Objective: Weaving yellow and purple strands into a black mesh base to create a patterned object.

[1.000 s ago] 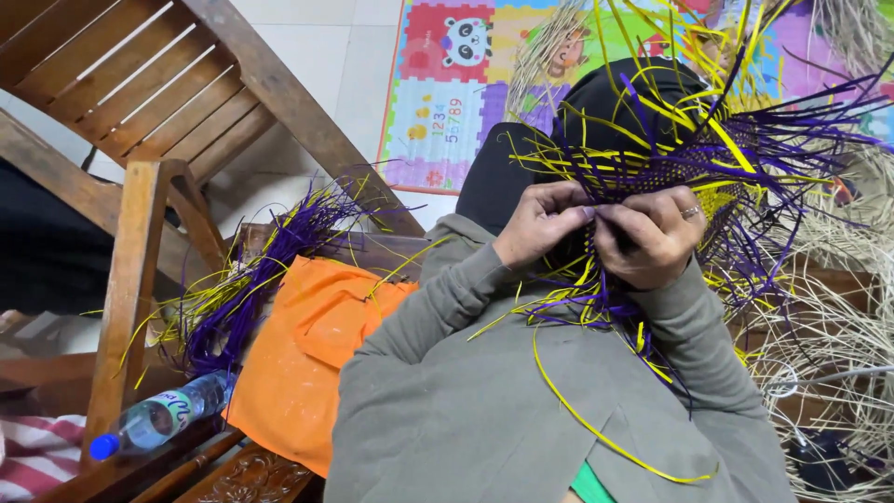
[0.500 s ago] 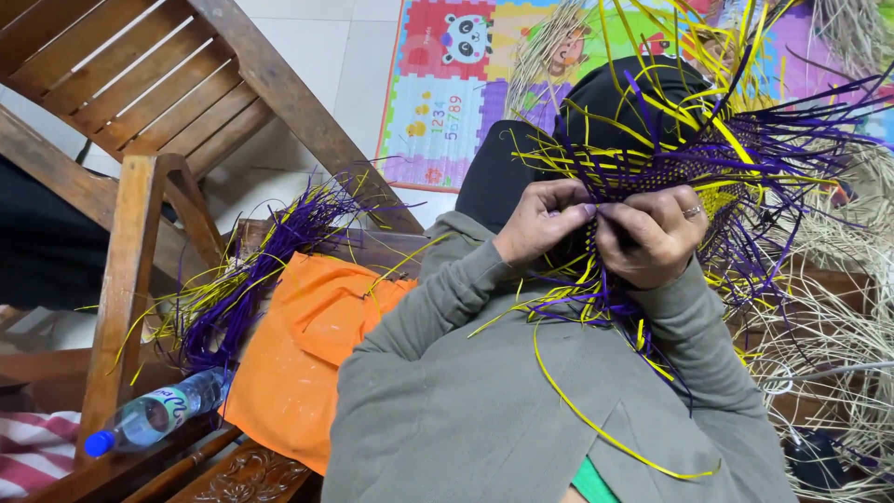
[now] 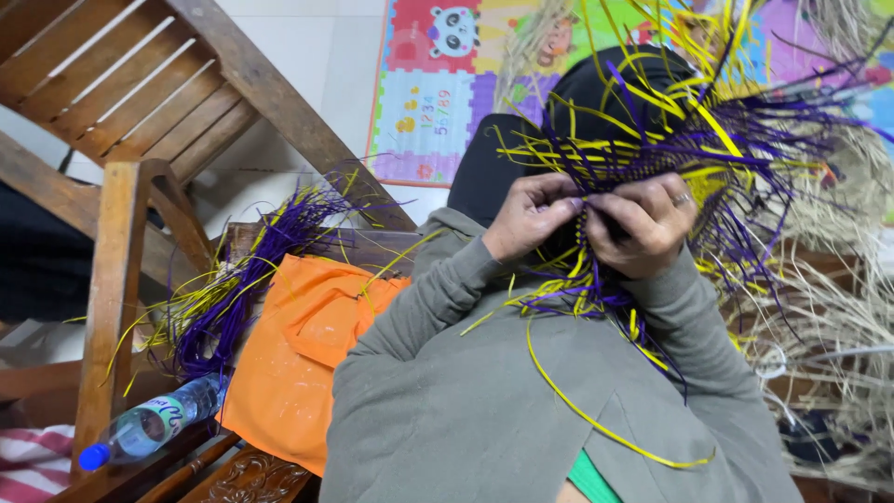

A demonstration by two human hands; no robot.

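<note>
Woven strip work [image 3: 652,158], purple and yellow, pinched by both hands.
Left hand [image 3: 531,214] and right hand [image 3: 643,224] hide the weave's centre; strip ends run off-frame.

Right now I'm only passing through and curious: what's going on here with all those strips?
A person in a grey top works a woven piece of purple and yellow strips with both hands. The left hand and right hand pinch strips close together at its middle. A loose bundle of strips, an orange cloth and a water bottle lie alongside.
</note>
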